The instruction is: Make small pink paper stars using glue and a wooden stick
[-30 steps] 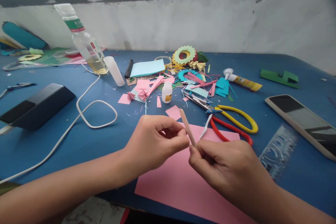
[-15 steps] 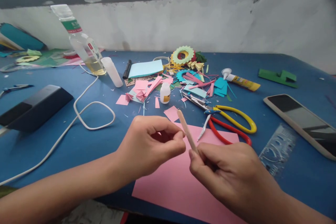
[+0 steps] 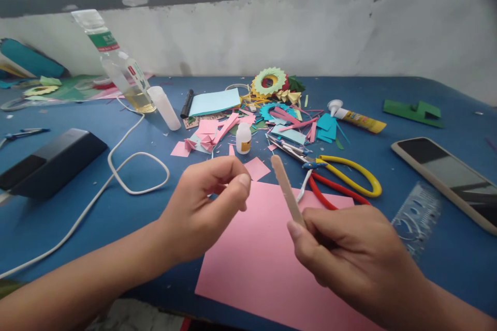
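Observation:
My right hand [image 3: 349, 258] is closed around the lower end of a flat wooden stick [image 3: 285, 186], which points up and slightly left. A short gap to the left, my left hand [image 3: 205, 207] hovers with its fingers curled and thumb and forefinger pinched together; whether anything is in the pinch is hidden. Both hands are above a large pink paper sheet [image 3: 252, 264] lying on the blue table [image 3: 97, 227] at its near edge.
Red and yellow scissors [image 3: 341, 181] lie just beyond the pink sheet. Behind them are paper scraps, a small glue bottle [image 3: 243, 138] and a glue tube [image 3: 357, 119]. A phone [image 3: 446, 176] and clear ruler [image 3: 417, 214] sit right. A black box [image 3: 50, 160], white cable [image 3: 128, 176] and plastic bottle [image 3: 116, 67] are left.
My left hand has drawn away from the stick to the left and lifted a little. My right hand has shifted slightly right, the stick still in it.

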Demonstrator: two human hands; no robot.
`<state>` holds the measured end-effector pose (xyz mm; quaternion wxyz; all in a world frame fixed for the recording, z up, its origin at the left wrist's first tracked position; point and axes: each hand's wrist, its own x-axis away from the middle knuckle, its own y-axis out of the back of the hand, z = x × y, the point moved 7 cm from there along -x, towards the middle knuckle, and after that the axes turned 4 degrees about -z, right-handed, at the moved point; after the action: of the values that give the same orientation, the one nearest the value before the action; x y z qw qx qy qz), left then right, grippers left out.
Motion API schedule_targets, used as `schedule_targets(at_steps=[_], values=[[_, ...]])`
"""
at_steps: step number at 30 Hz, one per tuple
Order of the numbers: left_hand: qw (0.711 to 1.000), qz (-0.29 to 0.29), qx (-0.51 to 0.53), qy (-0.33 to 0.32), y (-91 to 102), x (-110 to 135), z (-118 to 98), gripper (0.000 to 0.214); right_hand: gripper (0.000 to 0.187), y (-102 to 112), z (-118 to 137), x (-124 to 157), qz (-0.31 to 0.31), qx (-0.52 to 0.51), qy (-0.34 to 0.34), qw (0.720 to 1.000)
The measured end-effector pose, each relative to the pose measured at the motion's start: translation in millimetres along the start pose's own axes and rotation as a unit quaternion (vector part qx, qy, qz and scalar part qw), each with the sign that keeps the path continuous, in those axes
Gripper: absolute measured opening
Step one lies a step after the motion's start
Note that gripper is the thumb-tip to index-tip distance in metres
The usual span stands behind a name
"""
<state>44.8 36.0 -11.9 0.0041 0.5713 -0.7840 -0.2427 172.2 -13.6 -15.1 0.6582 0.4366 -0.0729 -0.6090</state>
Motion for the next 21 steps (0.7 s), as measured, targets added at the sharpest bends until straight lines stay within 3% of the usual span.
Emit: schedule_targets(at_steps=[5, 9, 10, 14, 21], values=[[0.997, 0.051, -0.043, 0.047, -9.3, -3.8, 14.9, 0.034, 0.037, -0.8, 3.4, 1.7, -0.003, 0.004, 0.008, 1.0], [0.999, 0.022, -0.018, 0.024, -8.1, -4.8, 10.4, 0.008, 0.037, 0.6, 6.7, 0.0, -0.021, 0.055, 0.036, 0.998], [0.999, 0.024, -0.003, 0.03, -8.9, -4.4, 9.9, 0.011, 0.037, 0.8, 6.5, -0.3, -0.028, 0.065, 0.038, 0.997], [0.988, 0.085, 0.05, 0.118, -20.2, 0.2, 15.9, 0.012, 0.034, -2.1, 4.3, 0.2, -0.038, 0.086, 0.045, 0.995], [0.96, 0.064, 0.155, 0.225, -26.9, 4.9, 28.6, 0.006, 0.034, -6.1, 8.5, 5.4, -0.063, 0.15, 0.088, 0.983]])
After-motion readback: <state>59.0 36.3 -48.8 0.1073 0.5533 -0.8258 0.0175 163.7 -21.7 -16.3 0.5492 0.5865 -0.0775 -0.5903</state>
